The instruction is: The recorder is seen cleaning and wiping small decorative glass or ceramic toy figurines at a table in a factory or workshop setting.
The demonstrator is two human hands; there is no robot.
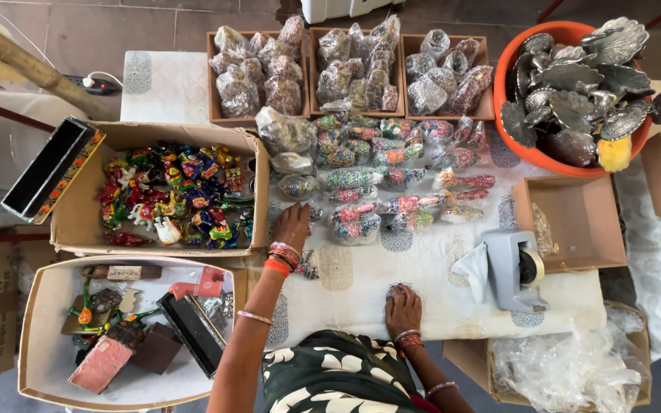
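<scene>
Two hands | left hand (292, 224) at wrapped figurines (392, 176) | right hand (402, 308) flat on cloth (437, 283)

Single head view, looking steeply down, moderately high over cloth-covered table (422, 298).

My left hand (292, 226) reaches forward and rests flat on the white cloth (361, 279) covering the bench, just beside the wrapped painted figures (392, 172) laid in rows. My right hand (402, 307) lies palm down near the cloth's front edge, covering a small wrapped item. Left of my arm stands a cardboard box of coloured figurines (170, 191). A grey tape dispenser (514, 268) sits to the right. An orange tub (552, 92) holds silver metal pieces.
</scene>
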